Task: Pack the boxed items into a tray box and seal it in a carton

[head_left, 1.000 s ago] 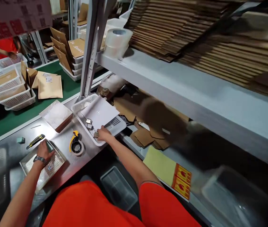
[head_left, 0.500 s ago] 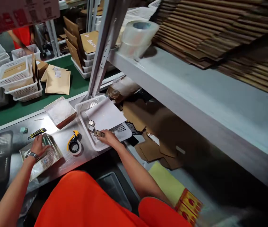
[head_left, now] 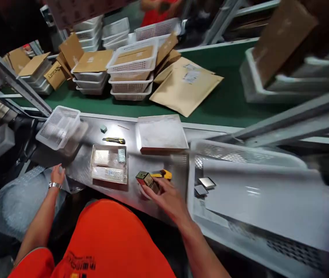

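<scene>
My right hand is closed around small dark-and-gold boxes, held above the metal bench in front of a yellow tape dispenser, which they partly hide. My left hand is at the bench's left edge, its fingers closed on the edge of clear bubble wrap from a large roll. Between my hands lies an open shallow carton with several bubble-wrapped items in it. To the right, a white basket contains two small silvery square boxes and a white sheet of paper.
A yellow-black utility knife and a small green box lie behind the carton. Near them is a white-topped box. Stacked white baskets and padded envelopes stand on the green conveyor. A metal post rises at right.
The view has swung left. My left hand has left the carton and moved to the bubble wrap. My right hand has lifted the small boxes out of the white basket and brought them over the bench.
</scene>
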Tool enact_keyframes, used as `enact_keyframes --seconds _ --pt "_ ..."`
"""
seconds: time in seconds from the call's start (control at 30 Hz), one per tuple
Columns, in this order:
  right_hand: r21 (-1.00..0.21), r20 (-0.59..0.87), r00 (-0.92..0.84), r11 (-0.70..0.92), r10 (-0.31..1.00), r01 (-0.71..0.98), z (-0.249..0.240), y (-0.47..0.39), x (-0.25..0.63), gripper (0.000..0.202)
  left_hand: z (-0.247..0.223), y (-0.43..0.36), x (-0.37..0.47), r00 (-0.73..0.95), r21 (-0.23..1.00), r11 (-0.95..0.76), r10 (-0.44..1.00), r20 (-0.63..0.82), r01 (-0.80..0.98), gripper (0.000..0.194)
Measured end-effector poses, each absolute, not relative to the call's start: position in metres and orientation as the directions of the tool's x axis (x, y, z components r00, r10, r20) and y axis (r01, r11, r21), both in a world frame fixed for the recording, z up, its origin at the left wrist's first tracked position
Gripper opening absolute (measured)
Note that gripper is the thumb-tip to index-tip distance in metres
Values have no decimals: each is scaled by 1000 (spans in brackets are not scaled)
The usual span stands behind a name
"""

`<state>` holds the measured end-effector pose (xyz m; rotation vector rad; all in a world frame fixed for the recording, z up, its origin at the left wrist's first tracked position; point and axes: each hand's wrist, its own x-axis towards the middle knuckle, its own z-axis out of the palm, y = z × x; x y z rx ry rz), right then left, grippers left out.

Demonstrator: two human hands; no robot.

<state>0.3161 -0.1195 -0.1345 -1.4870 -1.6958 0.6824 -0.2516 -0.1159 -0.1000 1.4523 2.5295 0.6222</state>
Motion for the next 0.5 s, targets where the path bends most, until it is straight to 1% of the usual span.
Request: enact_keyframes --seconds 0.07,0.17,0.2,0.23,0.27,0.33,0.37,0.43,0.5 --pt "-792 201 -163 258 966 554 -129 -112 276 46 -115 -143 -268 -607 418 543 794 25 728 45" --pt "-760 182 -340 352 923 547 -120 -96 206 37 -144 -161 -283 -718 396 679 693 -68 618 63" --pt "-743 164 -392 374 905 555 -116 -89 178 35 -155 -161 -287 -733 393 708 671 -114 587 65" --pt "-720 130 -437 387 890 576 -112 -81 148 35 -166 -157 -290 -732 393 723 662 -162 568 62" --pt "-688 78 -473 390 878 612 -107 -71 117 35 -177 -152 -292 -713 398 723 670 -205 565 56" --pt "-593 -67 -508 375 859 713 -100 -47 51 35 -195 -139 -296 -649 421 691 713 -265 587 38" --pt "-538 -138 -506 364 851 760 -98 -33 19 36 -203 -133 -298 -614 438 667 738 -279 603 33" --pt "-445 -239 -476 340 847 829 -99 -4 -38 37 -211 -126 -303 -555 481 612 785 -275 628 37" --pt "-384 -296 -423 299 857 874 -106 23 -80 39 -212 -128 -314 -524 526 560 819 -236 639 43"
